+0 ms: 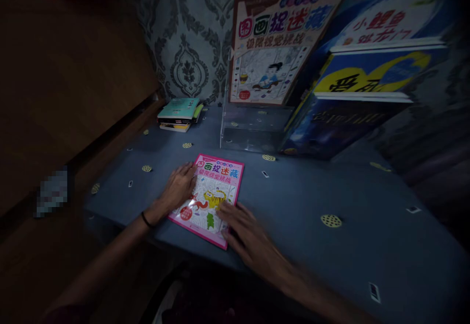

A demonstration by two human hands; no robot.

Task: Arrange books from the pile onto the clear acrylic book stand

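A pink-bordered picture book (pixel 215 182) lies at a slant near the front edge of the table, cover up, with a tiger, a red animal and a green shape on it. Over its left edge rests my left hand (pixel 179 187), fingers stretched out and lying on the cover; a dark band circles that wrist. My right hand (pixel 244 228) is at the book's lower right edge, its fingers extended, the fingertips over the cover. Whether the right fingertips press on the cover or hover just above it, I cannot tell. Neither hand is closed around anything.
A clear acrylic stand (pixel 249 128) behind holds a brown-bordered picture book (pixel 271 45). Several larger books, including a dark blue one (pixel 341 123), stand at the right. A small book stack (pixel 179 113) lies at the back left on the blue tablecloth (pixel 293 196). Patterned wallpaper (pixel 189 64) rises behind.
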